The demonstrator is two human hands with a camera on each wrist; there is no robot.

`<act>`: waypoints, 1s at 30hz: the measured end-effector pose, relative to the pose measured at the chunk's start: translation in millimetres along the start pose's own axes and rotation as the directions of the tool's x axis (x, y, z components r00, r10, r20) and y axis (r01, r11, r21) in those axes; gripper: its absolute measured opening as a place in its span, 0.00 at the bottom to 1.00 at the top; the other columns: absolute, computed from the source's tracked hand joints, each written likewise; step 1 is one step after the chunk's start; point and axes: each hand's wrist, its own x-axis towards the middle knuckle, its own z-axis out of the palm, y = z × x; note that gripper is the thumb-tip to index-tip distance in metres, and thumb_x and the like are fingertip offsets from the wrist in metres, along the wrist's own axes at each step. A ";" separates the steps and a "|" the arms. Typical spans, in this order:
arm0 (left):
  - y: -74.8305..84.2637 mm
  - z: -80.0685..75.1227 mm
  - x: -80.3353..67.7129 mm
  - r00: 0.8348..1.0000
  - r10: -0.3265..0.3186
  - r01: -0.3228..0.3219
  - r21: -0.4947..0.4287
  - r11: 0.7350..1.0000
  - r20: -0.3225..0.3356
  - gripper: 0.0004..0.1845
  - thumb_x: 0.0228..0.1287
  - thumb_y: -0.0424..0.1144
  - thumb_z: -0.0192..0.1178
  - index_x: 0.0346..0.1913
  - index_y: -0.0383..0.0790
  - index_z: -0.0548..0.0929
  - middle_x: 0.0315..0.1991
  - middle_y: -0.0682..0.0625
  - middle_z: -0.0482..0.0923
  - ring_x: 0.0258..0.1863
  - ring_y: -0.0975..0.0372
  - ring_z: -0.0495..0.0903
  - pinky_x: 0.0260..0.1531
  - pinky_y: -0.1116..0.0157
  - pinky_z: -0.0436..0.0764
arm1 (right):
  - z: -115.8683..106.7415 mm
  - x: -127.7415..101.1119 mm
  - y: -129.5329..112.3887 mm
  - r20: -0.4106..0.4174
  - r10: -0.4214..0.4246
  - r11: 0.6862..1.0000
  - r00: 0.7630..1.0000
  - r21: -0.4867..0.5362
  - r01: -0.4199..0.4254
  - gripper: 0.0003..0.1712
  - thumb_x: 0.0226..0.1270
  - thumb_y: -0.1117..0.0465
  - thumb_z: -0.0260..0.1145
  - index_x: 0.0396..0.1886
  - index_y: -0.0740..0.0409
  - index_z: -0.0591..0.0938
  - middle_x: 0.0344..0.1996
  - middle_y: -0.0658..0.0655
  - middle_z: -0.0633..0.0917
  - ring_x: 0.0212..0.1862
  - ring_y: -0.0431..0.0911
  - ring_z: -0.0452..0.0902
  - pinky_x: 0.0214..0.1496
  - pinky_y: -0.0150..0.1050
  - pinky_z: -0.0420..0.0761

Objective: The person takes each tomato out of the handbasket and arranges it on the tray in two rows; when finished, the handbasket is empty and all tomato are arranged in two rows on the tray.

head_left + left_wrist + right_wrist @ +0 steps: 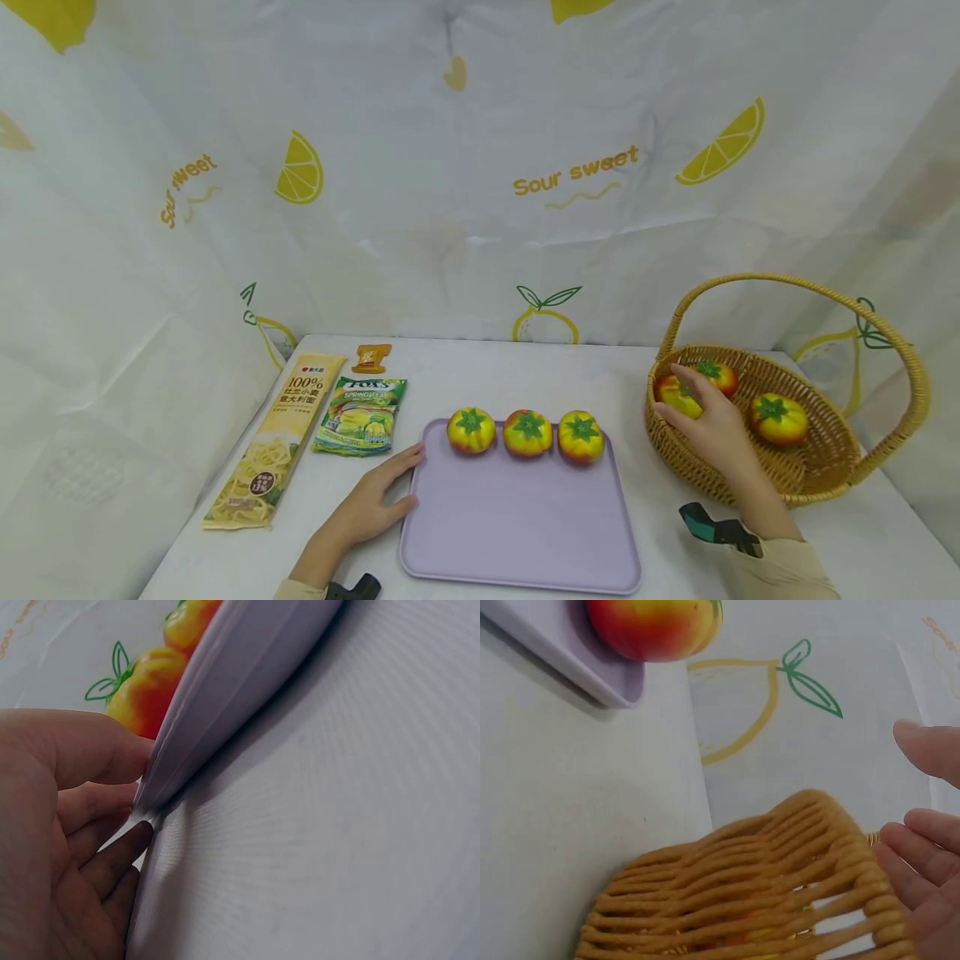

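The head camera looked down from above at the whole white desk (525,375). The left wrist camera sat very close to the flat purple plastic tray (240,682). The right wrist camera sat close to the round woven straw basket (750,892). Every view showed the tray.

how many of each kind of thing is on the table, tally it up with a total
tomatoes: 6, with 3 on the tray and 3 in the basket
tray: 1
basket: 1
pasta packet: 1
green snack bag: 1
small orange sachet: 1
total: 11
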 end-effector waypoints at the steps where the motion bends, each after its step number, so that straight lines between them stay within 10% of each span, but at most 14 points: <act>1: -0.2 0.0 0.0 1.000 0.001 -0.001 0.000 1.000 0.000 0.30 0.59 0.42 0.61 0.66 0.45 0.70 0.71 0.52 0.62 0.70 0.53 0.62 0.67 0.49 0.64 | -1.6 1.3 1.9 -0.003 0.006 1.000 1.000 0.000 -0.006 0.41 0.65 0.48 0.63 0.70 0.63 0.60 0.65 0.75 0.65 0.63 0.74 0.61 0.57 0.72 0.66; 30: 0.2 0.0 0.4 1.000 0.011 -0.011 0.007 1.000 -0.019 0.30 0.58 0.42 0.61 0.65 0.43 0.71 0.70 0.53 0.63 0.69 0.54 0.64 0.67 0.51 0.65 | -5.9 25.5 32.7 0.129 0.174 0.979 0.976 -0.125 -0.158 0.49 0.67 0.41 0.56 0.70 0.73 0.52 0.66 0.80 0.58 0.65 0.75 0.54 0.64 0.71 0.58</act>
